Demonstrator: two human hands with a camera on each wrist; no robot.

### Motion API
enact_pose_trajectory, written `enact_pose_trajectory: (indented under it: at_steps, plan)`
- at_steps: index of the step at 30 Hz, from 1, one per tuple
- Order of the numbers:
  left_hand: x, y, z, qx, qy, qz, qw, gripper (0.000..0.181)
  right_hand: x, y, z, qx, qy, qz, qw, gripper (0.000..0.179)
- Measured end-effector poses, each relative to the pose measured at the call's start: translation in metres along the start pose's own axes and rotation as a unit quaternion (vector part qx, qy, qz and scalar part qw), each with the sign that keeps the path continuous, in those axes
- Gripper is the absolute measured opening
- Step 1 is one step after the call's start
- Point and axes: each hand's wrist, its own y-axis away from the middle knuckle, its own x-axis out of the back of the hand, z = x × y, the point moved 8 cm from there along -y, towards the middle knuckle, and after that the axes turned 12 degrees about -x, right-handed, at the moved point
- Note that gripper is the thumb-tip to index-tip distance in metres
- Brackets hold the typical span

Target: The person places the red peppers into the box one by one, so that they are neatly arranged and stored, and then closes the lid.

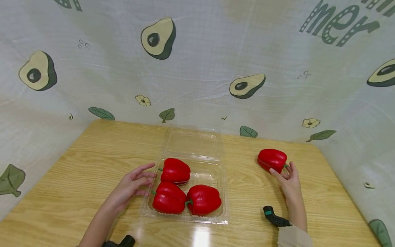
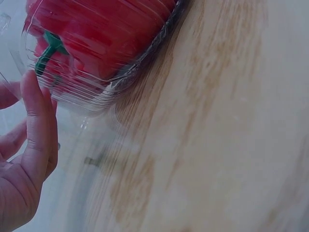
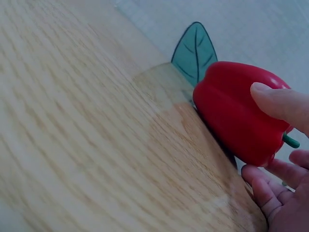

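Note:
A clear plastic clamshell container [image 1: 224, 206] lies open on the table, its lid [image 1: 191, 142] folded back toward the wall. Inside sit three red bell peppers: one at the back left [image 1: 175, 170], one at the front left [image 1: 169, 199] and one at the front right [image 1: 204, 200]. My left hand [image 1: 131, 187] is at the container's left side, fingers loosely extended by its wall. Right of the container, my right hand [image 1: 288, 183] holds another red bell pepper [image 3: 241, 108] near its stem end, thumb on one side and fingers at the other. This pepper rests on the table or just above it; I cannot tell which.
The wooden table [image 1: 247, 192] meets a hanging cloth [image 1: 197, 68] printed with avocados and leaves at its back and sides. Black wrist devices [image 1: 274, 218] are worn on both forearms.

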Motion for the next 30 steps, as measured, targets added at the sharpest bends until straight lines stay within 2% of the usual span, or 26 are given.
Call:
enact_pose_trajectory:
  at_steps: [6,18,30]
  plan:
    - [-0.0001,0.0009,0.0004,0.001,0.002,0.001,1.0000,0.058,-0.0017,-0.0001,-0.0019,0.010,0.013,-0.005,0.9998,0.095]
    - [0.0002,0.0002,0.0005,-0.001,-0.001,0.002,1.0000,0.058,-0.0027,-0.0027,-0.0014,0.013,0.072,-0.014,0.9972,0.089]
    - [-0.0002,0.0008,0.0009,-0.004,0.001,-0.002,1.0000,0.059,-0.0061,-0.0018,-0.0051,0.040,0.084,-0.022,0.9954,0.082]
